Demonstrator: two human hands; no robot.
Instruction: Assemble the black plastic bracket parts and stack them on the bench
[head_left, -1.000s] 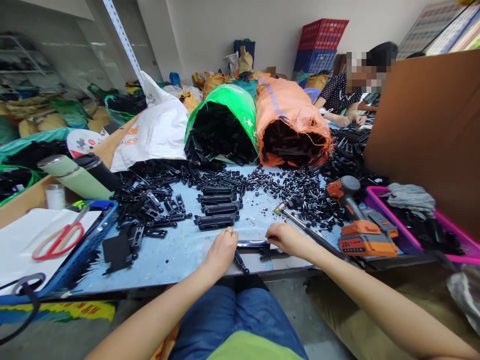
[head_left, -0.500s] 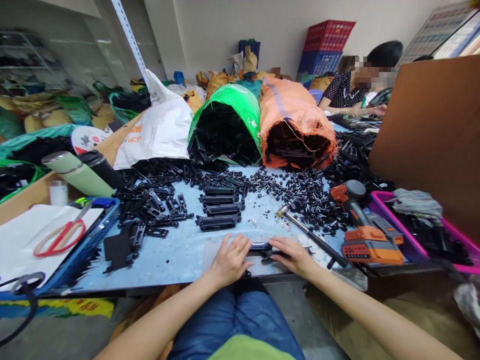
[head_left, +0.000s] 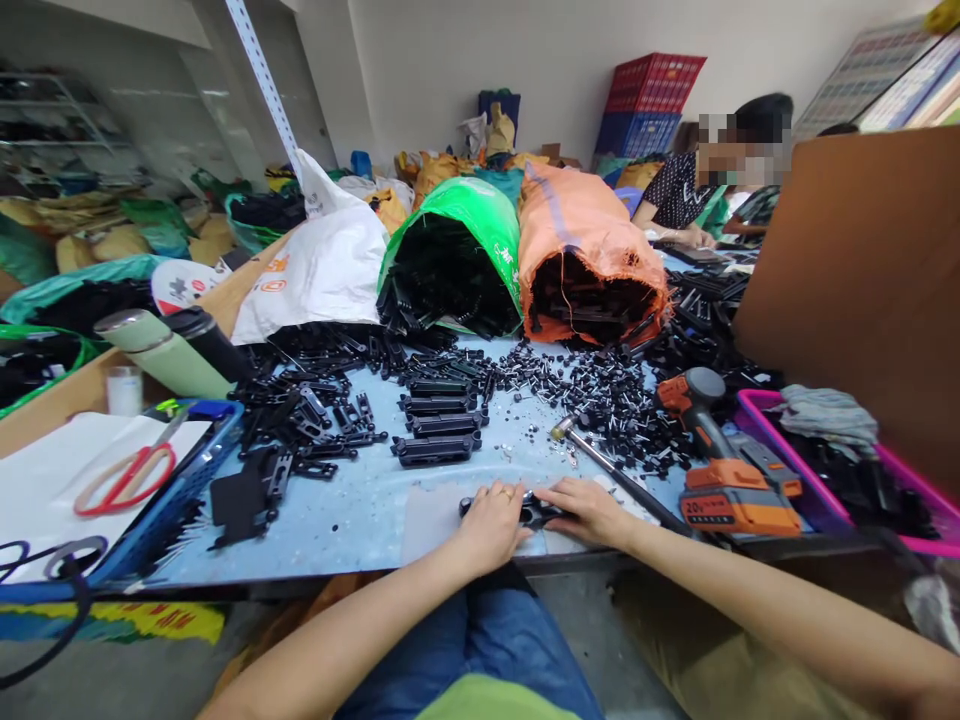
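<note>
At the front edge of the blue table, my left hand point(head_left: 493, 525) and my right hand point(head_left: 589, 510) close on a long black plastic part point(head_left: 534, 513). The fingers of both hands hide much of it; its left tip pokes out beyond my left hand. Beneath it lies a pale sheet point(head_left: 429, 525). Just behind my hands, several similar black parts point(head_left: 439, 448) lie in a stacked row. To the right of them is a hammer point(head_left: 615, 468), its head pointing away to the left.
Screws and small black pieces point(head_left: 600, 390) spread behind the hammer. A cordless drill point(head_left: 724, 470) stands at right beside a pink basket point(head_left: 757, 420). A green sack point(head_left: 480, 200) and an orange sack point(head_left: 585, 215) lie open at the back. Scissors point(head_left: 135, 475) rest at left. A co-worker point(head_left: 679, 195) sits beyond.
My left hand has moved right along the black part, nearer my right hand. The part's left end now shows beyond my left hand. The view has tipped slightly upward.
</note>
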